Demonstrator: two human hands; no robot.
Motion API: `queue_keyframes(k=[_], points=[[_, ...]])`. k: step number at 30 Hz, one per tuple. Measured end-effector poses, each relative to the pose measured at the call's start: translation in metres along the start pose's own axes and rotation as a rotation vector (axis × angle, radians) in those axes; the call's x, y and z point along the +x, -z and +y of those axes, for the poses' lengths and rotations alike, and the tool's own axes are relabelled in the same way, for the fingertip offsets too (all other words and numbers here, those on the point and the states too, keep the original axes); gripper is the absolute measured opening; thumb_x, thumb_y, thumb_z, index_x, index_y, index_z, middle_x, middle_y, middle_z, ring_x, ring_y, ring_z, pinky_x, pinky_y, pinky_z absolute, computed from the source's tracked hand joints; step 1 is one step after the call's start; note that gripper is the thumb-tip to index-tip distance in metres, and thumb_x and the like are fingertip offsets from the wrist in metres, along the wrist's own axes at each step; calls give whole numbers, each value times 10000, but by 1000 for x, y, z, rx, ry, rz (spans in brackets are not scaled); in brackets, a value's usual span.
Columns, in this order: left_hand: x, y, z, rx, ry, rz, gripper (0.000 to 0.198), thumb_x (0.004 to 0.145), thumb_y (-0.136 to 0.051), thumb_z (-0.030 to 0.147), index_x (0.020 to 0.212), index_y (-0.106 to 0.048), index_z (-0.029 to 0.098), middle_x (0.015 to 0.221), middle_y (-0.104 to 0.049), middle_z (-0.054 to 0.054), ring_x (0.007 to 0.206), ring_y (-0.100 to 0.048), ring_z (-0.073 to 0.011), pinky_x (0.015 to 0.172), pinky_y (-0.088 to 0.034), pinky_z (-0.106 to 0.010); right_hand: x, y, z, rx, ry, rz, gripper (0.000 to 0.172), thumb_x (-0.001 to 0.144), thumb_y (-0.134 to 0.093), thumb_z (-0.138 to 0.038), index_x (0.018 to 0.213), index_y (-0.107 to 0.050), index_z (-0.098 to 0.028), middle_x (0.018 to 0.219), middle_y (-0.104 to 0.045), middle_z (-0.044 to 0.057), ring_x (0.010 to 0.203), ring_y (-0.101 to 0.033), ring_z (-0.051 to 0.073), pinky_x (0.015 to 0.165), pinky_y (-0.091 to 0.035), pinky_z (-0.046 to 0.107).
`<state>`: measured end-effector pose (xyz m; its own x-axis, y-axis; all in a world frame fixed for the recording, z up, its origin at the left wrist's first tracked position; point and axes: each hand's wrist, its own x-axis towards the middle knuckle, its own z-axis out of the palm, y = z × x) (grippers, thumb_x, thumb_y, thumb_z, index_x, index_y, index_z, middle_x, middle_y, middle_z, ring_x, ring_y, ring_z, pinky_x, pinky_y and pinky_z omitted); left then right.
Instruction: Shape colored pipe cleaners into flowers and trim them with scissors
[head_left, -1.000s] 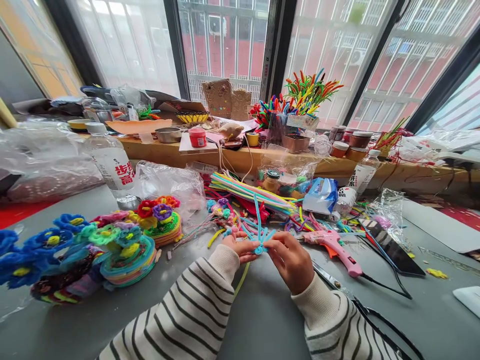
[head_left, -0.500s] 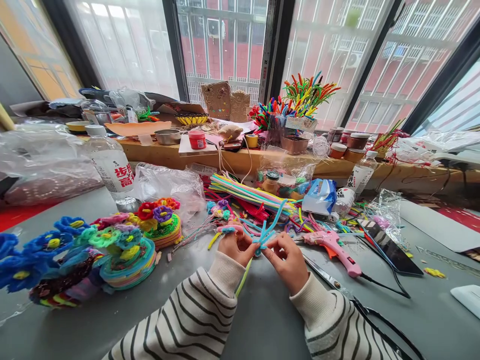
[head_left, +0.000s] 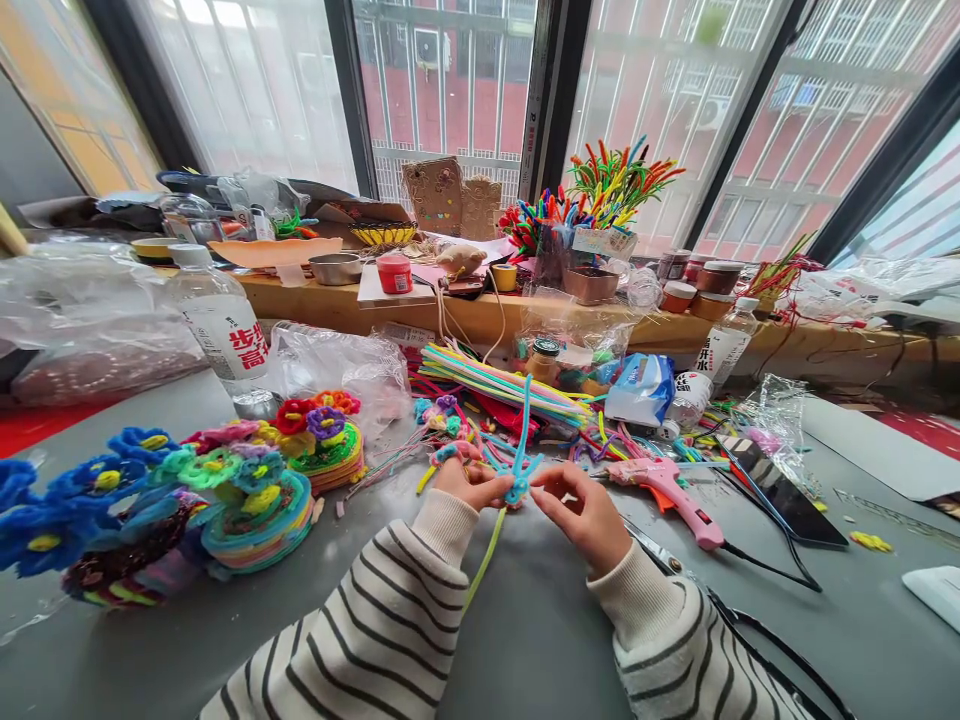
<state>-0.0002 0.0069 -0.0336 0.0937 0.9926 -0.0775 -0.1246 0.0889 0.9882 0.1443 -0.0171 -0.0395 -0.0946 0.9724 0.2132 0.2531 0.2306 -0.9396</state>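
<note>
Both my hands meet over the grey table (head_left: pixel 540 640), working a light blue pipe-cleaner piece (head_left: pixel 519 470) with several strands sticking up and a yellow-green stem (head_left: pixel 484 560) trailing down toward me. My left hand (head_left: pixel 469 485) pinches the piece at its twisted middle. My right hand (head_left: pixel 589 520) has its fingertips pinched at the same knot from the right. Both sleeves are white with dark stripes.
Finished pipe-cleaner flowers (head_left: pixel 247 490) lie piled at the left. A pink glue gun (head_left: pixel 667 490), scissors (head_left: pixel 660 555) and a dark phone (head_left: pixel 780 495) lie to the right. Loose pipe cleaners (head_left: pixel 502 385), a water bottle (head_left: pixel 221 325) and a cluttered wooden sill (head_left: pixel 480 310) stand behind.
The long blue strand swung from upright to leaning right and back to upright. My hands shifted slightly away from me while turning the piece.
</note>
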Motion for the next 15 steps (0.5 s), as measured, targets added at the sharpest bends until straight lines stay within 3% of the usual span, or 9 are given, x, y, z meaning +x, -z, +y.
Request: queue_keyframes(k=[3, 6, 11, 15], points=[[2, 2, 0, -43, 157, -47, 456, 506, -649, 142, 705, -247, 222, 424, -534, 91, 421, -548, -112, 404, -430, -212, -4, 6, -1, -453, 430, 101, 173, 715, -482, -185, 865, -566, -167, 785, -492, 54, 586, -462, 113, 549, -409, 244], [1, 1, 0, -44, 221, -63, 498, 475, -678, 129, 706, -247, 221, 391, -512, 108, 387, -522, -94, 389, -427, -201, -6, 6, -2, -702, 659, 119, 192, 756, -438, -130, 882, -574, -179, 795, -510, 65, 636, -476, 122, 584, -419, 232], [0, 0, -3, -28, 214, -49, 533, 420, -715, 184, 700, -263, 211, 378, -482, 117, 367, -504, -85, 382, -431, -204, -4, 3, -3, -870, 791, 150, 195, 782, -421, -117, 800, -604, -184, 688, -535, 44, 579, -457, 110, 535, -395, 209], [1, -2, -5, -42, 108, -63, 493, 459, -684, 164, 689, -251, 218, 374, -488, 120, 348, -485, -80, 389, -423, -208, -5, 3, -3, -919, 745, 136, 180, 783, -427, -147, 778, -603, -185, 704, -543, 54, 636, -474, 136, 577, -397, 235]])
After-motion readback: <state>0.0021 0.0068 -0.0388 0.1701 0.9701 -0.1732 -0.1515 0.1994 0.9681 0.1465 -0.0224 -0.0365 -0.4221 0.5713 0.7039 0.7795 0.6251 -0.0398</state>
